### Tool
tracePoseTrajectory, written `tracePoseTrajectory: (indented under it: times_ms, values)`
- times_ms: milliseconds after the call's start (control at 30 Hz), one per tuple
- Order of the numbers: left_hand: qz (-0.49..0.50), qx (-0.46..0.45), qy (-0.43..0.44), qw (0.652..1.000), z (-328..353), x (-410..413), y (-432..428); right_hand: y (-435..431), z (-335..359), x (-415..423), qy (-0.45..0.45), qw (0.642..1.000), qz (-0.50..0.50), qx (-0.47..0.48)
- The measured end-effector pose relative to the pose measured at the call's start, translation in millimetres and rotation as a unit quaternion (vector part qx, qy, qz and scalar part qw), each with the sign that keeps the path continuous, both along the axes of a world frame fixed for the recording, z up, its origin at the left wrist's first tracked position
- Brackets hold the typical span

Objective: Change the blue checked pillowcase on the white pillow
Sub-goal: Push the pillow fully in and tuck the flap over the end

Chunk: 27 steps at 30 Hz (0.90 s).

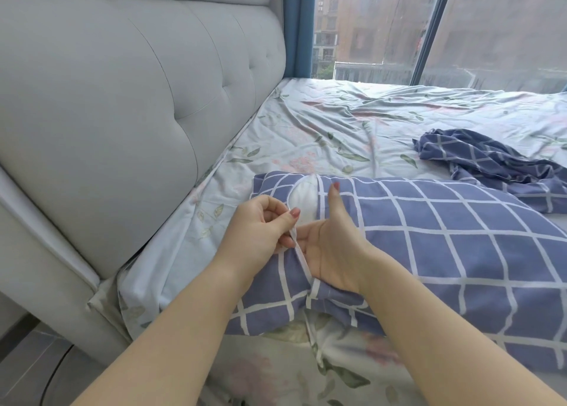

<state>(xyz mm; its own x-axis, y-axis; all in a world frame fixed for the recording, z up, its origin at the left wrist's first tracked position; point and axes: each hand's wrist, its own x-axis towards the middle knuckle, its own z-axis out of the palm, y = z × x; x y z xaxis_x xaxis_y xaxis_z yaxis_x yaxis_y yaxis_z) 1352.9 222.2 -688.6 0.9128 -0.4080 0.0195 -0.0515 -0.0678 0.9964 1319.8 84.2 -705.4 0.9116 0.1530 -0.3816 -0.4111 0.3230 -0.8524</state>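
A white pillow (302,201) lies on the bed inside a blue checked pillowcase (454,243), showing only through the gap at the case's open left end. My left hand (260,232) pinches the white-edged hem of that opening between thumb and fingers. My right hand (329,246) has its fingers tucked into the opening, gripping the other side of the hem, with the thumb pointing up. A second blue checked pillowcase (497,163) lies crumpled on the sheet to the far right, behind the pillow.
The bed has a pale floral sheet (337,123). A grey padded headboard (122,98) rises along the left. A large window (429,28) with a blue curtain (299,25) is beyond the bed. A strip of floor (36,368) shows at lower left.
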Motion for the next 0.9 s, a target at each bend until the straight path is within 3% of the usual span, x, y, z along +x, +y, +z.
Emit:
tracePoseTrajectory:
  times_ms: [67, 267, 467, 633, 733, 900]
  values:
    - [-0.014, 0.0, 0.001, 1.0, -1, -5, -2, 11, -5, 0, 0.017, 0.999, 0.012, -0.033]
    - [-0.017, 0.026, -0.017, 0.999, -6, -11, -4, 30, -20, 23, 0.029, 0.99, -0.124, -0.053]
    - [0.021, -0.041, 0.047, 0.998, -3, -3, -4, 10, 2, 17, 0.043, 0.997, -0.053, -0.025]
    - [0.004, -0.025, 0.037, 0.999, -2, -6, -6, 4, -1, 12, 0.057, 0.997, -0.038, -0.041]
    - [0.008, 0.017, 0.011, 1.0, -9, -11, -10, 19, -15, 16, 0.079, 0.987, -0.098, -0.095]
    - [0.024, 0.024, 0.019, 0.999, -20, -12, -14, 32, -35, 31, 0.065, 0.977, -0.184, -0.081]
